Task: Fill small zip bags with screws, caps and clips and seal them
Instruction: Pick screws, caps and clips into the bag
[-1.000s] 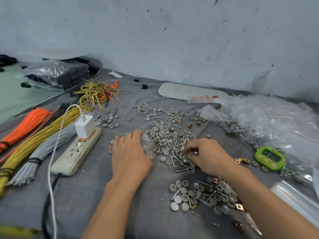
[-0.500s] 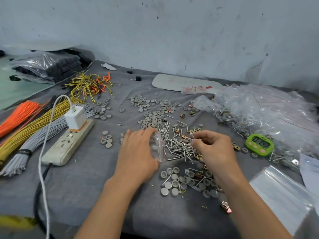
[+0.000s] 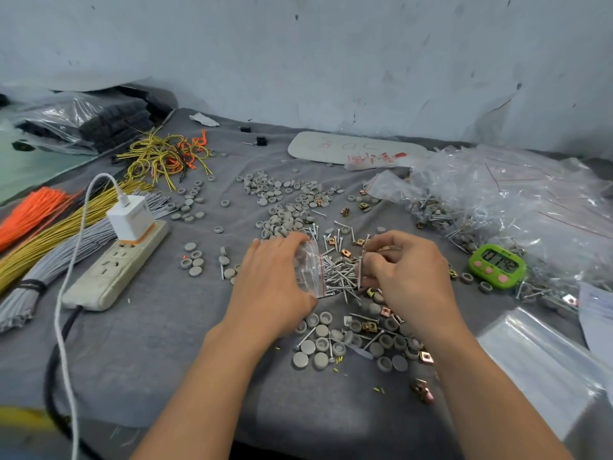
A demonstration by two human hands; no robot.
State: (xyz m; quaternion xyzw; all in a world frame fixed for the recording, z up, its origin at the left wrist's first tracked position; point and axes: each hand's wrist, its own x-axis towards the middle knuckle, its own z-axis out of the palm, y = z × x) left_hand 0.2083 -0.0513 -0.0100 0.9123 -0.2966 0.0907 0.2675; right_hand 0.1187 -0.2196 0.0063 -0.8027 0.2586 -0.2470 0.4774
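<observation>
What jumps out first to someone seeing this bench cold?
At centre, the left hand holds a small zip bag while the right hand pinches screws above a silver heap of them. A bright green timer sits to the right, and orange wires fan out at the far left edge.

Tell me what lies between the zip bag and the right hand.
Head view: a heap of loose silver screws, with a few copper-coloured clips among them, lies between the zip bag and the right hand.
</observation>
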